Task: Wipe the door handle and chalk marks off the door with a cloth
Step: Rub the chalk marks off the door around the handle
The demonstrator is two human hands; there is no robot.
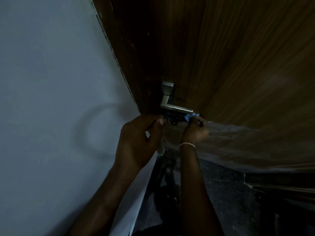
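A dark wooden door point(221, 57) fills the upper right, with a silver lever door handle point(172, 106) near its left edge. A bunched blue cloth point(190, 116) sits just below the lever's right tip, held in my right hand point(196, 131), which wears a bracelet. My left hand point(141, 138) is at the door's edge left of the handle, fingers curled on the edge beside a dark lock part point(173, 119). No chalk marks are plain to see in the dim light.
A pale grey wall point(51, 99) takes up the left side. A clear plastic sheet point(247, 142) hangs over the lower door. Dark floor point(221, 193) shows below, between my forearms and to the right.
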